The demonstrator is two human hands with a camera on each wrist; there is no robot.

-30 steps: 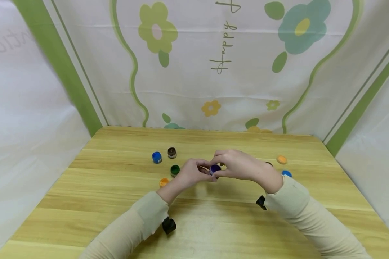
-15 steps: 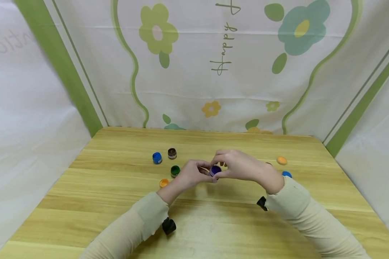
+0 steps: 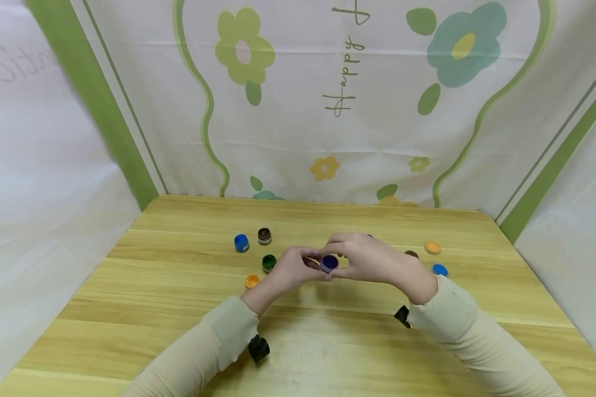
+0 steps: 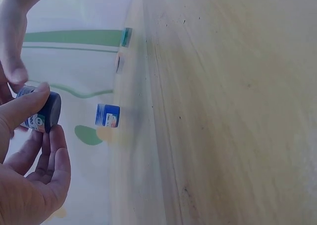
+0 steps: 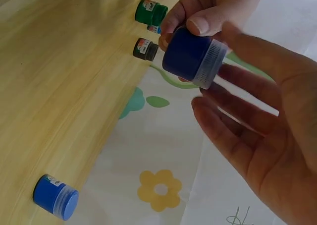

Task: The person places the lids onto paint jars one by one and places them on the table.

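A dark purple-blue paint jar (image 3: pixel 329 264) with a ribbed clear lid (image 5: pixel 210 64) is held between both hands over the middle of the table. My left hand (image 3: pixel 293 266) pinches the body of the jar, its thumb on the side, as the left wrist view shows. From the other side my right hand (image 3: pixel 372 258) has its thumb and fingertips curled round the ribbed lid. Left of the hands stand a green jar (image 3: pixel 269 263), an orange jar (image 3: pixel 251 282), a blue jar (image 3: pixel 241 242) and a brown jar (image 3: pixel 264 236).
On the right lie an orange lid (image 3: pixel 432 247), a blue lid (image 3: pixel 440 270) and a brown lid (image 3: pixel 411 253), partly hidden by the right arm. A capped blue jar (image 5: pixel 56 197) stands near the right hand. A patterned white curtain (image 3: pixel 288 121) hangs behind the wooden table (image 3: pixel 318 353).
The right hand has shifted slightly and uncovers more of the jar's top. A small dark blue edge now shows behind the right hand. The left hand keeps its hold.
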